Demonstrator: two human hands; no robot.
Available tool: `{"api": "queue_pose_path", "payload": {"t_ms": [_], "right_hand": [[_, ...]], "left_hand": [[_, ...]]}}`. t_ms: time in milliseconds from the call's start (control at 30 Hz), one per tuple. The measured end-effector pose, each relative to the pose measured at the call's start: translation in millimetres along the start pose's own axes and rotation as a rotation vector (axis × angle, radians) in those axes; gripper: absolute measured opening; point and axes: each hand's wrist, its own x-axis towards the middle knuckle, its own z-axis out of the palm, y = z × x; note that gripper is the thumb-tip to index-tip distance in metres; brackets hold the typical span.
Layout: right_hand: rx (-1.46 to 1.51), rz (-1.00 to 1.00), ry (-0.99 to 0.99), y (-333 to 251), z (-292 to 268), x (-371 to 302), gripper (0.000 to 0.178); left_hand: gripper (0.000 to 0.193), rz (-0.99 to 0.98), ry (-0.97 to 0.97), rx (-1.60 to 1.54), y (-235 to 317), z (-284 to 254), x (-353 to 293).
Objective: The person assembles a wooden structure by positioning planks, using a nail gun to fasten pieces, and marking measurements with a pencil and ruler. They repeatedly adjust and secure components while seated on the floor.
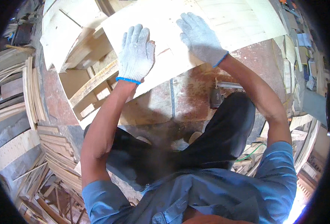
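Note:
My left hand [135, 54] wears a white knit glove with a blue cuff. It lies flat, fingers spread, on a large pale plywood sheet [224, 22]. My right hand [201, 37], gloved the same way, presses flat on the same sheet a little farther up and to the right. Neither hand grips anything. The sheet lies tilted over an open wooden cabinet frame [92, 84], and its near edge runs just below my wrists.
Stacks of wooden strips and boards [56, 149] fill the left side. A red-brown floor [194, 97] shows below the sheet, with a dark power tool [216, 98] beside my knee. More board offcuts [295, 56] and clutter line the right side.

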Motion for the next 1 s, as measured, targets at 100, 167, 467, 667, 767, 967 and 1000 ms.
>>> {"api": "queue_pose_path", "payload": {"t_ms": [100, 167, 467, 667, 767, 967, 1000], "right_hand": [[0.013, 0.069, -0.058, -0.8, -9.8, -0.5, 0.039], [0.041, 0.079, -0.091, -4.2, -6.0, 0.0, 0.038], [0.029, 0.015, 0.048, 9.6, 0.7, -4.0, 0.036], [0.178, 0.08, -0.014, 5.3, 3.8, -8.3, 0.034], [0.171, 0.073, 0.031, 5.8, 5.5, -15.9, 0.033], [0.288, 0.149, -0.024, 5.6, -3.2, -14.8, 0.031], [0.262, 0.162, -0.038, 4.7, 0.8, -15.8, 0.033]], "left_hand": [[0.04, 0.002, -0.004, 0.004, 0.5, -3.3, 5.4], [0.04, 0.013, 0.004, 0.018, 0.1, -1.9, 0.3], [0.036, 0.043, 0.111, 0.045, -8.0, 12.1, 4.6], [0.036, 0.079, 0.151, 0.07, -14.2, 13.6, -3.9], [0.036, 0.125, 0.154, 0.076, -5.1, 13.0, -2.7], [0.046, 0.315, -0.201, 0.152, 23.4, -12.7, 20.5], [0.044, 0.412, -0.113, 0.189, 17.5, -3.3, 17.6]]}}
